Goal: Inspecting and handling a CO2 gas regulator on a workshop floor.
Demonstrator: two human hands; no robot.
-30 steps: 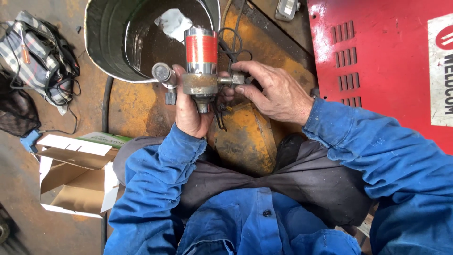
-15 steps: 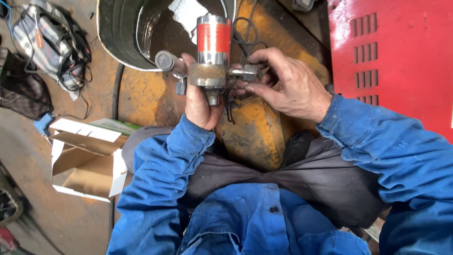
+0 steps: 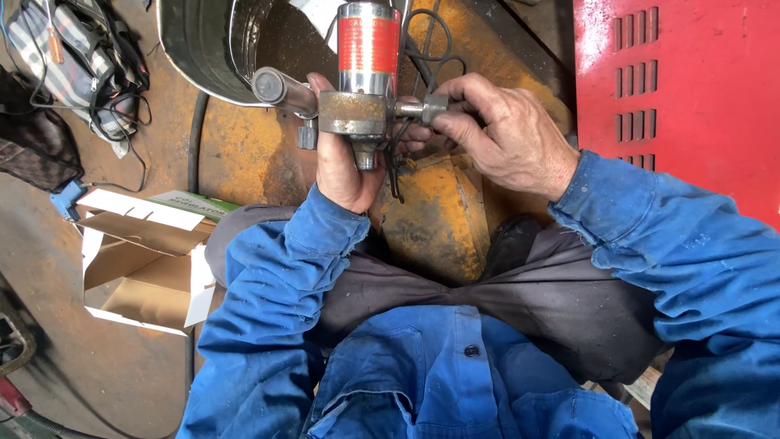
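Observation:
My left hand (image 3: pixel 340 167) grips a small metal pump (image 3: pixel 364 77) from below: a shiny cylinder with a red label on a rusty block, held upright. A grey pipe stub (image 3: pixel 280 88) sticks out of the block to the left. My right hand (image 3: pixel 500 134) pinches the small fitting (image 3: pixel 422 108) on the block's right side with thumb and fingers. Black wires (image 3: pixel 406 81) loop behind the pump and hang below it. Both blue sleeves reach up from the bottom.
A dark metal bucket (image 3: pixel 203 57) stands at the top behind the pump. An orange-rusted surface (image 3: pixel 439 219) lies under my hands. A red vented machine panel (image 3: pixel 691 89) fills the right. An open cardboard box (image 3: pixel 142 256) sits lower left, a bag with cables (image 3: pixel 77 57) upper left.
The view has shifted a little, so pump and hands sit slightly higher and further right in frame. Both hands keep the same hold on the pump and its fitting.

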